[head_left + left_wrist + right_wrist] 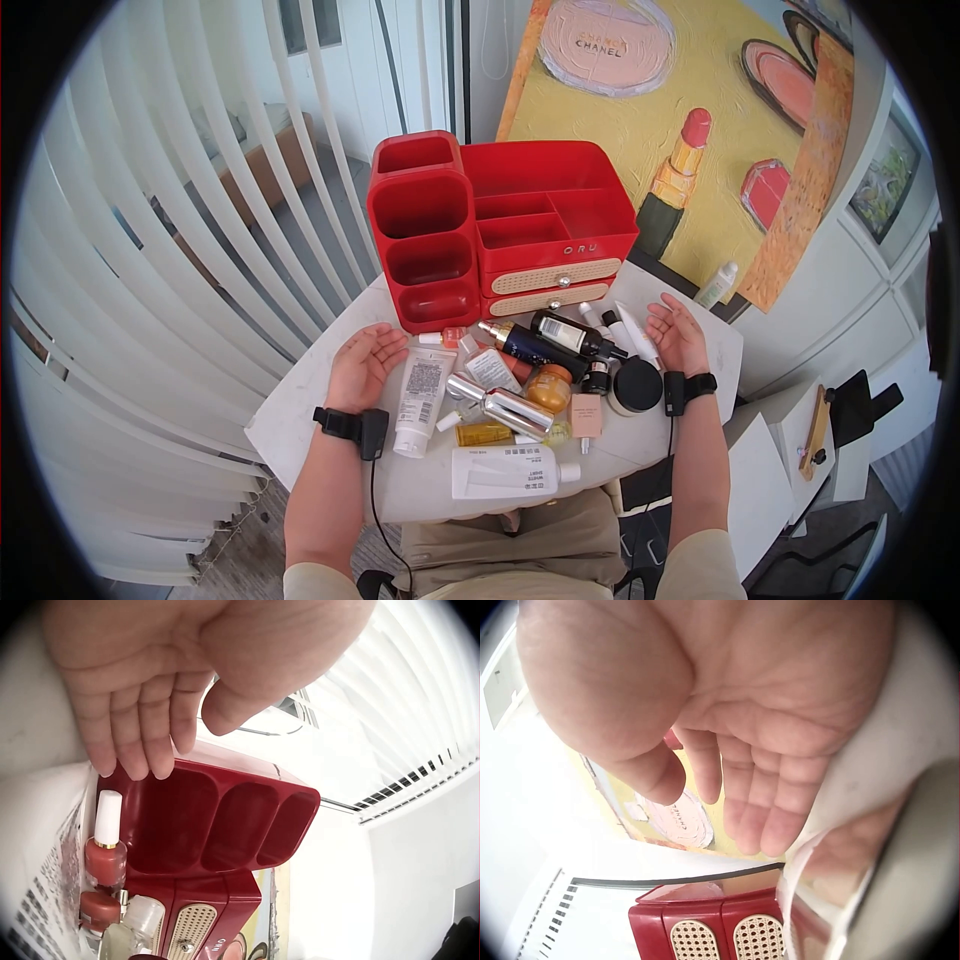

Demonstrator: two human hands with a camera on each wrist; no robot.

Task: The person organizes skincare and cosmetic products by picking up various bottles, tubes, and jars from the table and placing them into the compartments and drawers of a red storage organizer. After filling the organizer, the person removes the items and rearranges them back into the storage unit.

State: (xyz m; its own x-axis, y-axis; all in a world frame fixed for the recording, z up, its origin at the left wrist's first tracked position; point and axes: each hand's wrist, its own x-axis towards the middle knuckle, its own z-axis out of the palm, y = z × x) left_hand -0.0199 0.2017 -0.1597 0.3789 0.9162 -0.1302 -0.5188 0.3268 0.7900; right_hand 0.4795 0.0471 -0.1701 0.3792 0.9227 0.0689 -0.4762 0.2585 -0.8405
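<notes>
My left hand (370,362) lies palm up at the left of the table, its fingers relaxed and holding nothing. Right beside it is a white squeeze tube (425,400) with printed text. In the left wrist view, its fingertips overlap the red organizer (169,825), near a coral nail polish bottle (105,862) with a white cap. On the other side my right hand (680,335) is also relaxed and holds nothing, close to a slim white tube (637,335) and a black jar (637,386). Between the hands lie a silver bottle (512,408), an orange jar (549,388) and several other cosmetics.
Behind the cosmetics stands the red organizer with compartments and two woven-front drawers (548,279). A flat white package (505,472) lies near the front edge of the white table (300,420). Vertical blinds (150,300) hang at left; a cosmetics painting (610,130) leans behind.
</notes>
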